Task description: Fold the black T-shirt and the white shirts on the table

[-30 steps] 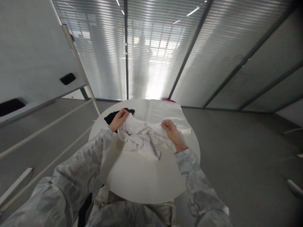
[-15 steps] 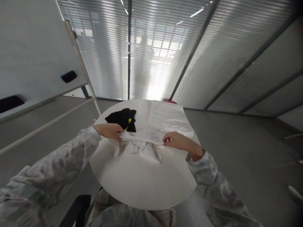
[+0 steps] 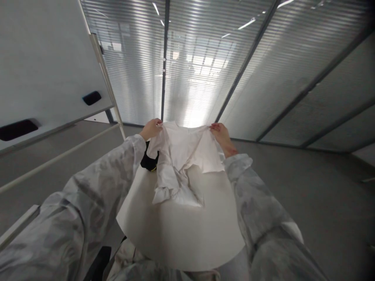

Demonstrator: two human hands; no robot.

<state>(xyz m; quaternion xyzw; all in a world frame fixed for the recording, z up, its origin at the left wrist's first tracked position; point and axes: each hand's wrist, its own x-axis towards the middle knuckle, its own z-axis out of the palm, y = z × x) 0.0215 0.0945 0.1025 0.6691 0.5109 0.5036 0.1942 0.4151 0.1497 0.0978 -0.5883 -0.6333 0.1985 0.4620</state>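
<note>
A white T-shirt (image 3: 184, 146) hangs by its shoulders between my two hands, held up over the far part of the round white table (image 3: 181, 234). My left hand (image 3: 151, 128) pinches the left shoulder, and my right hand (image 3: 220, 134) grips the right one. The neckline is stretched between them. Below, the lower part of the shirt lies bunched and creased on the tabletop. Behind the left sleeve, a black cloth item (image 3: 149, 160) with a bit of yellow shows in part. The shirt hides the table's far side.
A whiteboard (image 3: 43, 66) on a pale frame stands at the left, its lower bar (image 3: 61, 156) running beside the table. A ribbed translucent partition (image 3: 193, 78) rises behind. Near my lap is a black chair armrest (image 3: 98, 263).
Both hands have risen and moved away from me, lifting the shirt's shoulders off the table and spreading it open. The folded white cloth at the back right is now covered from view.
</note>
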